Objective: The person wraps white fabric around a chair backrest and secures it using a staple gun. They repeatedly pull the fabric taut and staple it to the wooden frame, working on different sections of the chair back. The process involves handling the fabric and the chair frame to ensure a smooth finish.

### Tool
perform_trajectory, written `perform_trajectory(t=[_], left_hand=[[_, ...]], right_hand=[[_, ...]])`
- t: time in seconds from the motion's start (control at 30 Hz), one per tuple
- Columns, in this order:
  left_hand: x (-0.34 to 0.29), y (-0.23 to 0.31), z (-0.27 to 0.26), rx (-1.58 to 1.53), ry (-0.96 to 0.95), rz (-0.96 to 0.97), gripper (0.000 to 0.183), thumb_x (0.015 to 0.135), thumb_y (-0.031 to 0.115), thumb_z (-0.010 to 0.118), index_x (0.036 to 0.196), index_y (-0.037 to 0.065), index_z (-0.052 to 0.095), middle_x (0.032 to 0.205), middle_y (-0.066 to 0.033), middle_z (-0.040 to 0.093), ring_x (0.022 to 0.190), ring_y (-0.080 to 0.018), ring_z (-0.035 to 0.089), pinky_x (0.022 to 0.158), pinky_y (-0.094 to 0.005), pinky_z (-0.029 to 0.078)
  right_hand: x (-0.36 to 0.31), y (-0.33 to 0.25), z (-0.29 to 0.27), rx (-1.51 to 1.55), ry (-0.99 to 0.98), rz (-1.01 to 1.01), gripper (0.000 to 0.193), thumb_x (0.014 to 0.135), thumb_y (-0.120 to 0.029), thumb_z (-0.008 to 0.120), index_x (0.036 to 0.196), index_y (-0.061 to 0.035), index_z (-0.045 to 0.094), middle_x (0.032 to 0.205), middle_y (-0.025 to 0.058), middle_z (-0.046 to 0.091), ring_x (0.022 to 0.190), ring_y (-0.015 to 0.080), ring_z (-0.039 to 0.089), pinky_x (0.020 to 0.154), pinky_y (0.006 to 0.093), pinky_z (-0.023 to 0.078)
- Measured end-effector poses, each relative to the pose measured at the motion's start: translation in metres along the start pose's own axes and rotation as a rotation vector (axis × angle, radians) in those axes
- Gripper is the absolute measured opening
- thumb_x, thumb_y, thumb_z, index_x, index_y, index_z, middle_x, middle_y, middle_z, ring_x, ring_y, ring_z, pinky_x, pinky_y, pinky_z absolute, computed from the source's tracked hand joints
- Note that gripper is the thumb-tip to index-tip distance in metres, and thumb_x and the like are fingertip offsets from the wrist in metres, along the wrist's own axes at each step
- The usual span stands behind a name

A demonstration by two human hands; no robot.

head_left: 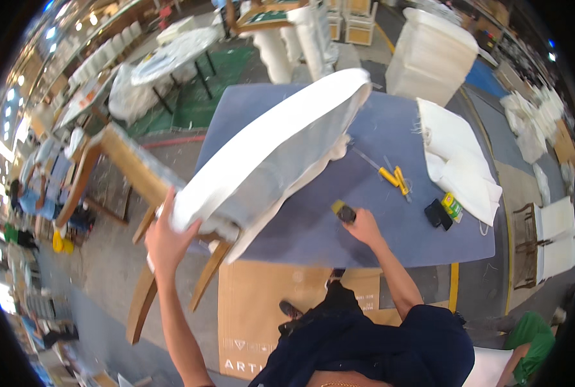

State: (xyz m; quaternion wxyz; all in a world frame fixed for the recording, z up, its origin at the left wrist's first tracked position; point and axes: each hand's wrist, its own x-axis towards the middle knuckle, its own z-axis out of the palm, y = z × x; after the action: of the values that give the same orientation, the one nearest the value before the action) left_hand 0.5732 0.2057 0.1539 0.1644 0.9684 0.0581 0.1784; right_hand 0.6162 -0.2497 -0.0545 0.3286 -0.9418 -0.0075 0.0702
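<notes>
A wooden-legged chair (pixel 144 303) with white upholstery (pixel 281 122) rests tilted on a blue-grey padded table (pixel 313 238). Its white padded part lies across the table, and the legs point down toward the lower left. My left hand (pixel 169 242) grips the white edge near the legs, thumb on one side. Closed over the table, my right hand (pixel 363 226) holds a small dark tool with a yellow-green end (pixel 342 211); its exact kind is unclear. Farther right lie a yellow-handled screwdriver (pixel 388 175) and another yellow-handled tool (pixel 401 180).
White fabric (pixel 458 158) covers the table's right side, near a black case (pixel 438 215) and a yellow-green packet (pixel 452 207). Flat cardboard (pixel 255 303) lies underfoot. Another wooden frame (pixel 129 164) stands left. A person in green (pixel 534 345) sits at lower right.
</notes>
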Motion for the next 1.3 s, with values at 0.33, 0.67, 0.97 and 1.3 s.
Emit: perform_trajectory(t=[0.33, 0.67, 0.97, 1.3], left_hand=[[0.102, 0.151, -0.006, 0.305, -0.13, 0.145, 0.098, 0.078, 0.029, 0.083, 0.16, 0.016, 0.029, 0.144, -0.0183, 0.054, 0.134, -0.0381, 0.05, 0.11, -0.0467, 0.04], [0.368, 0.379, 0.234, -0.358, -0.519, 0.622, 0.053, 0.105, 0.037, 0.051, 0.144, 0.001, 0.051, 0.137, -0.0273, 0.059, 0.129, -0.0426, 0.055, 0.11, -0.0426, 0.041], [0.379, 0.416, 0.338, -0.249, -0.846, 0.493, 0.052, 0.107, 0.045, 0.036, 0.129, 0.002, 0.057, 0.128, -0.0232, 0.063, 0.125, -0.0406, 0.056, 0.109, -0.0461, 0.038], [0.338, 0.408, 0.345, 0.187, -0.238, 0.758, 0.045, 0.092, 0.027, 0.061, 0.132, 0.009, 0.056, 0.106, -0.0203, 0.062, 0.067, -0.0368, 0.069, 0.055, -0.0481, 0.057]], right_hand=[[0.094, 0.123, -0.027, -0.023, 0.234, -0.063, 0.059, 0.085, -0.03, 0.071, 0.137, -0.0054, 0.057, 0.129, 0.0185, 0.063, 0.119, 0.0376, 0.06, 0.1, 0.0471, 0.049], [0.323, 0.005, -0.164, -0.145, 0.851, -0.308, 0.017, 0.079, -0.01, 0.07, 0.091, -0.0074, 0.059, 0.087, 0.0078, 0.065, 0.084, 0.0265, 0.066, 0.067, 0.0399, 0.048], [0.407, 0.089, -0.123, -0.287, 1.021, -0.585, 0.013, 0.078, -0.011, 0.063, 0.071, -0.0129, 0.053, 0.066, 0.0011, 0.059, 0.059, 0.0189, 0.062, 0.054, 0.035, 0.042], [0.425, 0.096, -0.123, -0.148, 0.911, -0.645, 0.007, 0.08, -0.004, 0.065, 0.075, -0.0029, 0.059, 0.068, 0.0108, 0.061, 0.064, 0.0292, 0.063, 0.059, 0.0421, 0.051]])
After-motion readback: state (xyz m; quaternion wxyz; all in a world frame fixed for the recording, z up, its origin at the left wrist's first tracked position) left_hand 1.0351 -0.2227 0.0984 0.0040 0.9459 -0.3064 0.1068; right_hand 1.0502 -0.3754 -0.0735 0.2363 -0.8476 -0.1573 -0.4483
